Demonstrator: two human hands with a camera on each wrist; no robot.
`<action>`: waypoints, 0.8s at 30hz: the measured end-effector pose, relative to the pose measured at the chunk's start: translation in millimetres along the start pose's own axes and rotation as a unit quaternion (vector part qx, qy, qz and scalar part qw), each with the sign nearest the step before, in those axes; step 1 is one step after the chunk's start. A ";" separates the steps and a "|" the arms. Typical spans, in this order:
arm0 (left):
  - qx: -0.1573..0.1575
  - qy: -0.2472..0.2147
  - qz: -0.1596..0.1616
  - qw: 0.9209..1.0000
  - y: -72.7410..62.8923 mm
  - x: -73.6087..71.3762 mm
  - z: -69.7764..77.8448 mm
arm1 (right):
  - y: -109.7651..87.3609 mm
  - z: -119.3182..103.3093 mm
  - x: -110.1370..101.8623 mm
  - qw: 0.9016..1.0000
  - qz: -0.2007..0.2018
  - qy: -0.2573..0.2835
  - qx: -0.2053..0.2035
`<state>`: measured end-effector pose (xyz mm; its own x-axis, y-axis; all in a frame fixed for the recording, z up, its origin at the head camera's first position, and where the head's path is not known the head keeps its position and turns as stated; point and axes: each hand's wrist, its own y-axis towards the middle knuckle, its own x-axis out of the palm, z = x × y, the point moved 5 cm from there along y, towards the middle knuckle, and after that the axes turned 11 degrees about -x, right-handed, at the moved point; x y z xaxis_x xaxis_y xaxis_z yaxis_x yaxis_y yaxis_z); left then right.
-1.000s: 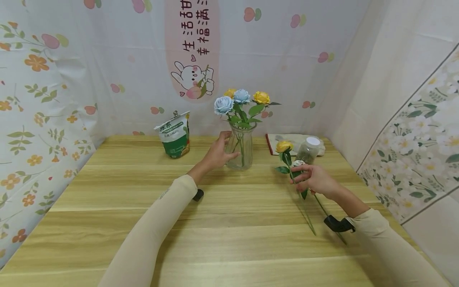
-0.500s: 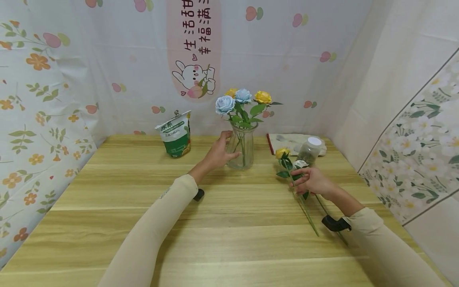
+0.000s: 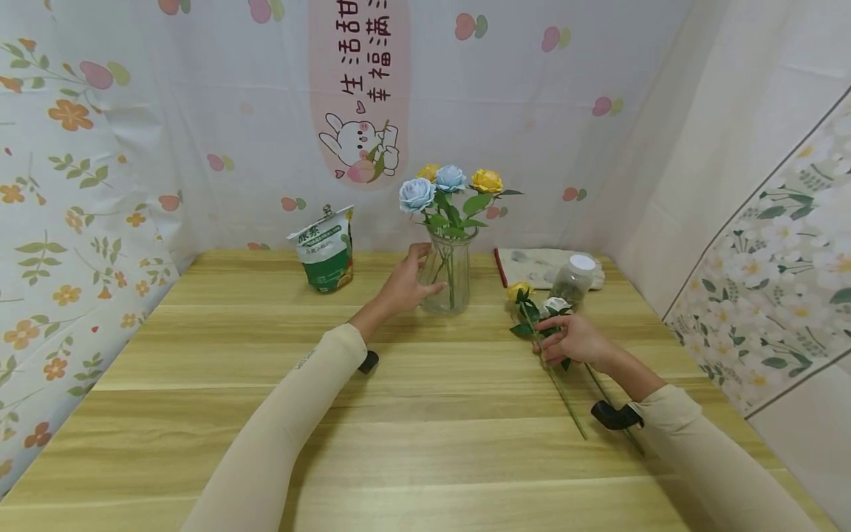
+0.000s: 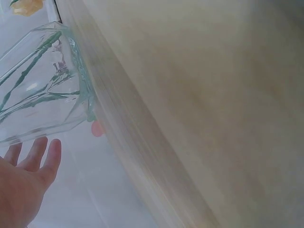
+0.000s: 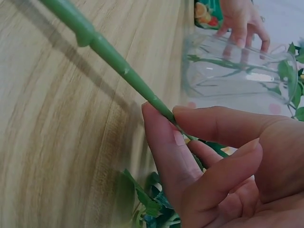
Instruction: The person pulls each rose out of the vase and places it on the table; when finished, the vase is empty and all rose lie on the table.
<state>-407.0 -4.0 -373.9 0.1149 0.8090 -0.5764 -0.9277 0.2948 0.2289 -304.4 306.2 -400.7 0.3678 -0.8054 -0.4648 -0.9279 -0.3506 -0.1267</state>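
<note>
A clear glass vase [image 3: 445, 277] with blue roses [image 3: 417, 194] and yellow roses [image 3: 487, 180] in it stands upright near the table's back edge. My left hand [image 3: 403, 282] holds its left side, thumb in front and fingers round behind. In the left wrist view, the left hand's fingers [image 4: 35, 154] meet the glass. Between thumb and index finger, my right hand [image 3: 573, 341] pinches the green stem [image 5: 126, 71] of another yellow rose [image 3: 520, 292], which slants above the table. A white rose [image 3: 555, 305] lies beneath that hand, which partly hides it.
A green and white pouch [image 3: 326, 251] with a clip on top stands at the back left. Behind the white rose are a white-lidded jar [image 3: 573, 279] and a pale cloth pouch [image 3: 532, 264] with a red edge. Printed curtains [image 3: 532, 133] border the wooden table [image 3: 399, 443].
My right hand has shifted slightly left, and the yellow rose's bloom has moved down and left with it. The left hand and the vase have stayed in place.
</note>
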 end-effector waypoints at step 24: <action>-0.008 0.010 0.004 1.000 -0.3 0.4 1.1 | 3.2 2.6 2.9 1.000 -0.027 -0.005 0.007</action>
<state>-406.3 -3.2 -373.4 0.1001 0.8004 -0.5910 -0.9339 0.2805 0.2218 -306.5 304.0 -404.7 0.4162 -0.7808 -0.4660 -0.9078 -0.3862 -0.1637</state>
